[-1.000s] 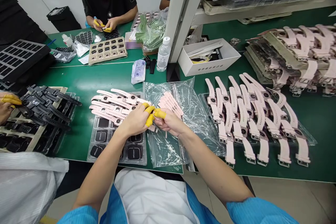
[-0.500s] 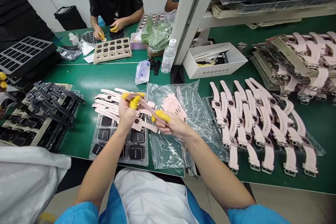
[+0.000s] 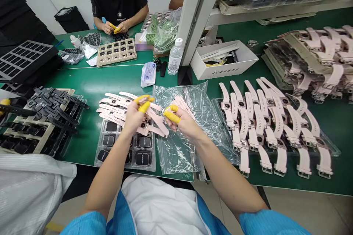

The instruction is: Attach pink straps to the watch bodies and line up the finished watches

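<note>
My left hand (image 3: 135, 114), with yellow finger cots, is closed on a pink watch strap (image 3: 157, 119) whose free end hangs towards the right. Whether a watch case is in its fingers is hidden. My right hand (image 3: 183, 122), also in yellow cots, is curled with thumb and finger pressed together, apart from that strap; anything in the pinch is too small to make out. Under my left hand, several pink-strapped smartwatches (image 3: 113, 114) lie across a clear plastic tray (image 3: 98, 159) of square black pieces. Loose pink straps (image 3: 185, 105) rest on a clear zip bag (image 3: 176, 154) beneath my right hand.
Rows of pink-strapped watches (image 3: 259, 125) lie at the right, with stacked watch trays (image 3: 292, 66) behind. A white box (image 3: 224, 60), a metal post (image 3: 194, 18) and a water bottle (image 3: 175, 57) stand farther back. Black watches (image 3: 52, 106) pile up at left. A co-worker (image 3: 118, 7) sits opposite.
My right hand has let go of the pink strap's end and now curls closed beside it. The strap end droops from my left hand. The co-worker's hands have come together.
</note>
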{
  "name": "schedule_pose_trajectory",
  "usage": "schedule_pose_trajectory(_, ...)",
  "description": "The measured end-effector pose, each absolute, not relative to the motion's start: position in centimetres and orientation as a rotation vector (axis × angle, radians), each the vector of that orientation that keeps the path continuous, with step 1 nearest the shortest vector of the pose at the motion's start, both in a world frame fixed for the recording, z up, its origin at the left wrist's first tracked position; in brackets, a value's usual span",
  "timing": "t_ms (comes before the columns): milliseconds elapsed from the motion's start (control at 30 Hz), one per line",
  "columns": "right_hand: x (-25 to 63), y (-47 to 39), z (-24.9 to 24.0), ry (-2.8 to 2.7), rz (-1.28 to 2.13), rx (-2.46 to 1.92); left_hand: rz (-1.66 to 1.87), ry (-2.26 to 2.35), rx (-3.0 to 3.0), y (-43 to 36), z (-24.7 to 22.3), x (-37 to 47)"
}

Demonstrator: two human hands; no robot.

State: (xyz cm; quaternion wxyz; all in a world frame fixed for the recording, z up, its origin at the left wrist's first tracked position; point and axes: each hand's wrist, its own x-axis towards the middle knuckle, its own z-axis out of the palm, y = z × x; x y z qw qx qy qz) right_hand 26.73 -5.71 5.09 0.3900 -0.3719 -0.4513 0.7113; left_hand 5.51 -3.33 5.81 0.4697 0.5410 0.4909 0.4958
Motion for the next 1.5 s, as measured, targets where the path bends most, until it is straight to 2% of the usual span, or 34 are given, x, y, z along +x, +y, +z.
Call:
schedule_pose_trajectory(167,25.7,-6.5,4.9,-1.144,1.918,-0.813,1.002,1.004,2.022,-4.7,4.9,7.5)
schedule_pose_trajectory(267,25.5,-6.5,4.9,-1.096,1.985,-0.802,0.956,0.956,2.173,-4.7,4.9,7.2)
schedule_pose_trajectory(533,25.1,-6.4,5.4,-0.850,2.035,-0.726,0.982,0.970,2.183,-4.8,4.7,7.3)
schedule_pose_trajectory(700,25.1,-6.3,4.9,-0.757,2.052,-0.730,0.879,0.930,2.180,-4.9,5.0,6.9)
schedule_pose_trajectory(1300,25.7,-6.1,4.8,-0.891,2.031,-0.877,0.649,1.037,2.588,-4.9,5.7,6.6)
schedule_pose_trajectory(1500,25.7,-6.3,4.8,-0.953,1.969,-0.824,0.805,0.918,2.411,-4.8,5.9,6.9)
